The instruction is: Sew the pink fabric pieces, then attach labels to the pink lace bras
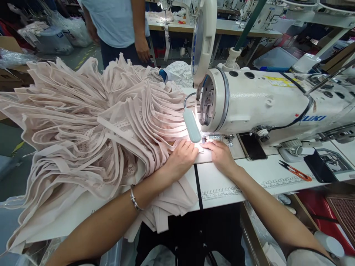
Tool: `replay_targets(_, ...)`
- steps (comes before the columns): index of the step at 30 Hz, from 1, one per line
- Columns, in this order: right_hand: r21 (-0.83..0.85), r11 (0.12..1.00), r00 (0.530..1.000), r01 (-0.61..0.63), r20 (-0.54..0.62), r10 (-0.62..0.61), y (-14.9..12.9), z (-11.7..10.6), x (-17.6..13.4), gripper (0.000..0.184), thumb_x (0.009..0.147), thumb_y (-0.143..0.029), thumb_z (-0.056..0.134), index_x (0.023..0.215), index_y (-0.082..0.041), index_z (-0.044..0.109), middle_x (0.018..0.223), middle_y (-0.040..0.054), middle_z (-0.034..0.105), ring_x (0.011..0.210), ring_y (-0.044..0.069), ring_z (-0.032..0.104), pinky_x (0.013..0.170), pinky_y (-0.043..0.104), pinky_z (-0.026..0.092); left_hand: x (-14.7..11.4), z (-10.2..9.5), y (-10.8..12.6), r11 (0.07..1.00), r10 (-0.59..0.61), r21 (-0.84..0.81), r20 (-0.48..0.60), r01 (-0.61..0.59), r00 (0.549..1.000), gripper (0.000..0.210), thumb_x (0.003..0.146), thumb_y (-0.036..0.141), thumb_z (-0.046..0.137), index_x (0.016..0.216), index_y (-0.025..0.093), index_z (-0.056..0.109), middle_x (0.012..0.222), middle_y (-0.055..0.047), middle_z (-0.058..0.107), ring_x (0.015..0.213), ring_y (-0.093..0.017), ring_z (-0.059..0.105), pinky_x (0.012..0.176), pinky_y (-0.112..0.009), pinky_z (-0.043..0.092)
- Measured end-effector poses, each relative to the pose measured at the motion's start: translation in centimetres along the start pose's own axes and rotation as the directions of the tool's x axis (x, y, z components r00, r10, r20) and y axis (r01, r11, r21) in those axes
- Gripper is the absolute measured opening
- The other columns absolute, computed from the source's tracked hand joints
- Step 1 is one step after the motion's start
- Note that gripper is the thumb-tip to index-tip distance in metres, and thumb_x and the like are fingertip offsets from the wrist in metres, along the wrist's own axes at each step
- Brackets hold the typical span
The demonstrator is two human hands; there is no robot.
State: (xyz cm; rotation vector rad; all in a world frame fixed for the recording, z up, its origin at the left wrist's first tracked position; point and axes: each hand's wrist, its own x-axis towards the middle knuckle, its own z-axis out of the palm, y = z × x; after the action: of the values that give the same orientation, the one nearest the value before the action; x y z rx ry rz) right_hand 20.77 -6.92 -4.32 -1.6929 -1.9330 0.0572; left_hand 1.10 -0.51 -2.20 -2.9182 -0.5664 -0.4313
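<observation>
Both hands close together under the front end of a white sewing machine [249, 103], on its flat bed [204, 159]. Left hand [181, 158]: fingers bent and held together, set at the left side of a small pale cloth piece [199, 148]; cannot tell whether gripping or only pressing. Right hand [222, 154]: forefinger stretched toward the right side of the same piece, other fingers loosely curled; hold likewise not readable. Located cloth piece between the two hands, in bright light, just below a grey-green oval pad [192, 125] on a bent wire. Heaped to the left: large pile of pink cloth [83, 99], many layers, some lace, part hanging over the front edge of the counter [213, 175]. Silver bracelet [134, 197] on the left wrist, in front of the pile. Right of the hands, along the counter: dark phone-like slab [253, 146] beside the machine, orange-handled snips [296, 171], then a dark phone [320, 168]. Ruler marks [219, 194] along the front edge. Behind the pile: standing person in a light blue shirt [113, 22], arms lowered
</observation>
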Motion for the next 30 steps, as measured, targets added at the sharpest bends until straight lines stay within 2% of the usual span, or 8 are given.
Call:
replay_targets(2, 0.035, 0.999, 0.999, 0.005, -0.032, -0.003, 0.0, 0.2, -0.3, 0.048, 0.086, -0.004, 0.037, 0.101, -0.028, 0.076, 0.1, 0.0039, 0.071, 0.093, 0.02, 0.066, 0.082, 0.035, 0.055, -0.2, -0.2, -0.8, 0.999, -0.005, -0.042, 0.009, 0.005, 1.0, 0.029, 0.1, 0.006, 0.033, 0.089, 0.013, 0.06, 0.098, -0.01, 0.066, 0.094, -0.021, 0.061, 0.088, -0.034, 0.046)
replay_targets(7, 0.02, 1.0, 1.0, 0.012, 0.005, -0.012, 0.3, 0.3, -0.7, 0.05, 0.086, -0.004, 0.038, 0.109, -0.028, 0.075, 0.12, 0.003, 0.07, 0.108, 0.02, 0.065, 0.093, 0.038, 0.054, -0.4, 0.1, -1.6, 0.996, -0.002, -0.092, -0.027, -0.001, 1.0, 0.026, 0.102, 0.015, 0.037, 0.116, 0.012, 0.059, 0.112, -0.012, 0.065, 0.107, -0.023, 0.058, 0.09, -0.035, 0.045)
replay_targets(12, -0.026, 0.996, 0.996, 0.087, 0.021, -0.086, 0.0, -0.1, -0.8, 0.052, 0.089, -0.002, 0.033, 0.117, -0.024, 0.071, 0.126, 0.0036, 0.068, 0.115, 0.019, 0.061, 0.1, 0.037, 0.05, 0.2, 0.3, -1.4, 0.999, -0.027, -0.037, -0.001, 0.027, 1.0, 0.027, 0.102, 0.015, 0.037, 0.104, 0.013, 0.063, 0.092, -0.009, 0.062, 0.094, -0.023, 0.057, 0.077, -0.033, 0.042)
replay_targets(15, -0.044, 0.992, 0.993, 0.121, -0.001, -0.121, -0.3, -0.3, -0.8, 0.049, 0.093, -0.005, 0.031, 0.12, -0.021, 0.068, 0.121, 0.0056, 0.071, 0.112, 0.021, 0.061, 0.098, 0.04, 0.049, 0.4, 0.0, -1.4, 0.999, -0.032, -0.037, 0.022, 0.033, 0.999, 0.026, 0.102, 0.014, 0.037, 0.112, 0.014, 0.062, 0.091, -0.009, 0.059, 0.092, -0.022, 0.055, 0.074, -0.032, 0.04)
replay_targets(19, -0.098, 0.991, 0.996, 0.093, 0.01, -0.092, -0.7, -0.5, -0.8, 0.038, 0.098, -0.013, 0.033, 0.116, -0.02, 0.066, 0.11, 0.0088, 0.073, 0.105, 0.025, 0.062, 0.09, 0.043, 0.05, 0.1, -0.1, -1.6, 0.997, -0.062, -0.052, 0.02, 0.063, 0.998, 0.028, 0.101, 0.018, 0.041, 0.123, 0.021, 0.06, 0.101, -0.009, 0.059, 0.098, -0.024, 0.053, 0.074, -0.033, 0.04)
replay_targets(22, -0.128, 0.984, 0.992, 0.124, 0.003, -0.124, -0.9, -0.6, -1.0, 0.031, 0.101, -0.021, 0.038, 0.111, -0.021, 0.067, 0.109, 0.0077, 0.073, 0.101, 0.024, 0.063, 0.087, 0.04, 0.049, -0.1, 0.4, -2.0, 0.992, 0.006, -0.122, -0.043, -0.011, 0.999, 0.029, 0.102, 0.016, 0.039, 0.117, 0.022, 0.064, 0.102, -0.008, 0.061, 0.1, -0.022, 0.054, 0.08, -0.033, 0.04)
replay_targets(25, -0.193, 0.964, 0.982, 0.186, -0.008, -0.191, -1.1, -0.8, -1.2, 0.026, 0.101, -0.024, 0.044, 0.105, -0.021, 0.07, 0.095, 0.0059, 0.074, 0.089, 0.021, 0.063, 0.085, 0.036, 0.047, -0.2, 0.8, -2.3, 0.977, 0.096, -0.181, -0.088, -0.111, 0.991, 0.029, 0.103, 0.017, 0.039, 0.11, 0.021, 0.067, 0.091, -0.005, 0.062, 0.093, -0.019, 0.055, 0.08, -0.032, 0.04)
replay_targets(30, -0.292, 0.925, 0.964, 0.243, -0.031, -0.263, -1.6, -0.9, -1.2, 0.021, 0.1, -0.023, 0.049, 0.095, -0.021, 0.069, 0.084, 0.0027, 0.073, 0.081, 0.018, 0.061, 0.081, 0.032, 0.042, 0.1, 0.4, -1.9, 0.984, 0.142, -0.098, -0.074, -0.149, 0.987, 0.033, 0.104, 0.015, 0.034, 0.1, 0.016, 0.066, 0.082, -0.005, 0.061, 0.082, -0.017, 0.054, 0.079, -0.033, 0.042)
